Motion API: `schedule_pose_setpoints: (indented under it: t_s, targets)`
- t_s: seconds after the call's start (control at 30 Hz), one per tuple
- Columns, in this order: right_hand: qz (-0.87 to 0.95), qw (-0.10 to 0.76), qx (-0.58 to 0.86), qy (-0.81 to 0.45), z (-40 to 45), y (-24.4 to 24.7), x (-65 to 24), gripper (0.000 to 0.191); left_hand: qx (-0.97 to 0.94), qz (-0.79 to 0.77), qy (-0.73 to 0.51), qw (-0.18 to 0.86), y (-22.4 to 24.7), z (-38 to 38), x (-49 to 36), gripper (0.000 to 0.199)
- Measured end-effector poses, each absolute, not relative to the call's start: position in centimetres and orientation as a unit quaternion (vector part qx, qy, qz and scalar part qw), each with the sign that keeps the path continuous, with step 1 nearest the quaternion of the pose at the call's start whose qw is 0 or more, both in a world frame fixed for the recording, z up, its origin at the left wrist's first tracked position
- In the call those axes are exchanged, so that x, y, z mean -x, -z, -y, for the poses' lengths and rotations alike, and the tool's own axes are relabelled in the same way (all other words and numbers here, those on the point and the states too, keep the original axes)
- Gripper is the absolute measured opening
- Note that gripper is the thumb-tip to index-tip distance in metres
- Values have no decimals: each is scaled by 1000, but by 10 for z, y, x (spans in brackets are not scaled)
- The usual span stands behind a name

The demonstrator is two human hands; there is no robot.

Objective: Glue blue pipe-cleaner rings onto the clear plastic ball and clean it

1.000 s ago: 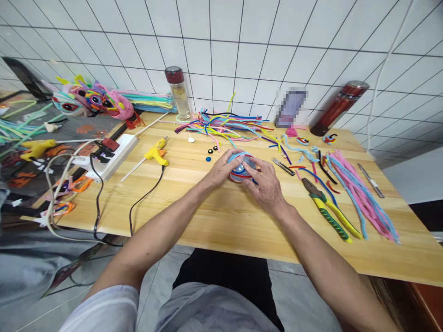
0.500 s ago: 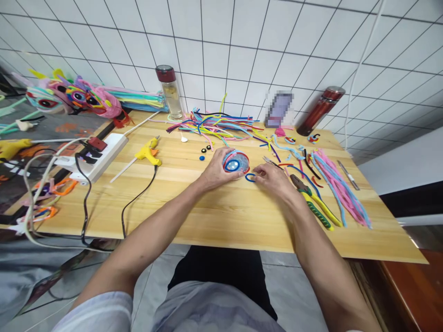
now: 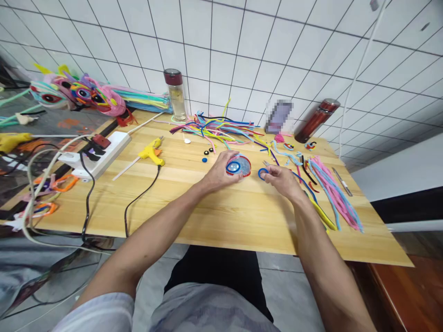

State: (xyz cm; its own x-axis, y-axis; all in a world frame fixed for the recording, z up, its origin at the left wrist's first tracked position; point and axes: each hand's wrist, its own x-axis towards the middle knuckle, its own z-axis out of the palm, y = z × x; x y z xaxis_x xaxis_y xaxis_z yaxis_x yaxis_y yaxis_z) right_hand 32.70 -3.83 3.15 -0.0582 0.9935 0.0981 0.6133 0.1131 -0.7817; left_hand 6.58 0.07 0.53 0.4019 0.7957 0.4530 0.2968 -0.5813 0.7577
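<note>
My left hand (image 3: 221,173) is wrapped round a rounded light-blue piece (image 3: 244,164) with a red edge and a dark blue ring on its face. To its right, my right hand (image 3: 278,177) pinches a small blue ring (image 3: 262,174); the ring and the rounded piece are apart. Just behind the right fingers the tip of a metal tool shows. Pliers with yellow handles (image 3: 323,215) lie partly hidden under my right forearm. Beyond the left hand are a blue bead (image 3: 204,160) and small black rings.
A yellow glue gun (image 3: 152,152) and a white power strip (image 3: 104,154) with cords lie left. Behind are loose pipe cleaners (image 3: 214,127), a glass bottle (image 3: 177,99) and a red flask (image 3: 317,121). Pink and blue pipe cleaners (image 3: 337,196) and a pen-like tool (image 3: 342,181) lie right.
My right hand has moved right with the blue ring, widening the gap to the rounded piece. That piece is turned slightly in my left hand. The camera view has shifted a little.
</note>
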Motion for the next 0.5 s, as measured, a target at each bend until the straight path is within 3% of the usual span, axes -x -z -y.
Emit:
schedule_pose_setpoints:
  t_s: [0.17,0.5]
  targets:
    - [661,355,551,-365,34,-52,-319,32,-775,-363,-402,325,-11,-4,-60,73]
    - [700,409,531,-247,33,-54,-282,13,-737,-369,-393,407,-8,-7,-57,68]
